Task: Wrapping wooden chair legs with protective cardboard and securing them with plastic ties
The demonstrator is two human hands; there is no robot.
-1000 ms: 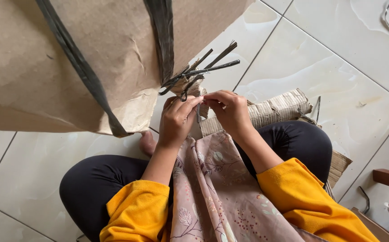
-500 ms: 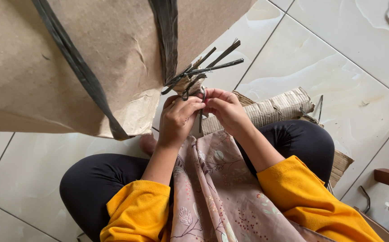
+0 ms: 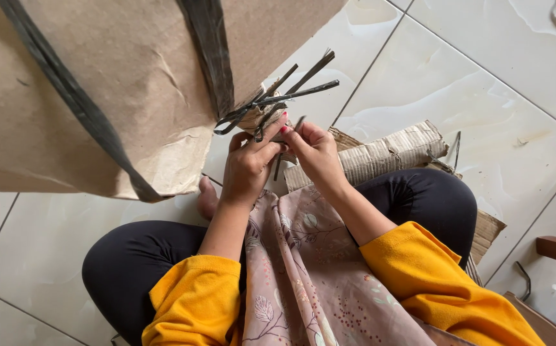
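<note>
I sit cross-legged on the tiled floor (image 3: 483,83), both hands raised before me. My left hand (image 3: 247,168) has its grip closed around a small brown bundle (image 3: 252,117) where several dark strips (image 3: 291,90) fan out. My right hand (image 3: 313,150) pinches one thin strip just beside it. A big brown paper sheet (image 3: 98,83) hangs to the left; corrugated cardboard (image 3: 387,150) lies behind my right knee.

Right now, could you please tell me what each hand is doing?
Left hand: closed on the gathered corner of the brown paper sheet with thin dark strips.
Right hand: fingers pinching one dark strip.
</note>
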